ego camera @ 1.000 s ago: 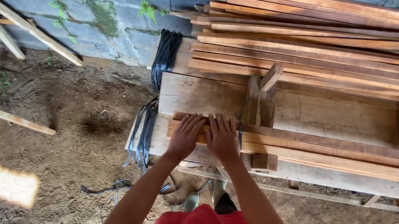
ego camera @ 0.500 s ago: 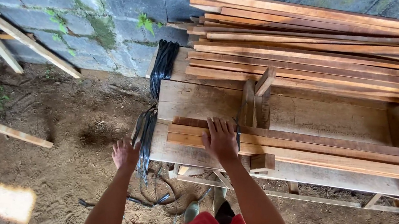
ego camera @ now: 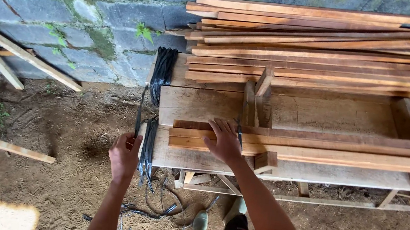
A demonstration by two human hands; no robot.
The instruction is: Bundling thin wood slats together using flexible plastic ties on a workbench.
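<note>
Right hand (ego camera: 224, 142): lies palm down, fingers (ego camera: 217, 130) spread flat and grasping nothing, on the near ends of the wooden strips (ego camera: 323, 147).
Wooden strips: a few long, thin pieces lying side by side along the front of the worktop (ego camera: 206, 102), running off to the right edge of the view.
Left hand (ego camera: 124, 155): raised beside the left end of the worktop, fingers curled around one thin black strap (ego camera: 139, 110) that rises from the grip; how firmly it is clenched cannot be told.
Strap bundle (ego camera: 150, 142): dark straps hanging over the left edge of the worktop, just beside the left hand; a second bundle (ego camera: 162, 70) lies further back.
Loose straps (ego camera: 154, 208): scattered on the dirt floor (ego camera: 61, 130) below.
Timber stack (ego camera: 319, 46): many long boards piled at the back of the worktop, against the stone wall (ego camera: 75, 0).
Upright block (ego camera: 262, 93): short pieces standing near the middle of the worktop, just behind the strips.
</note>
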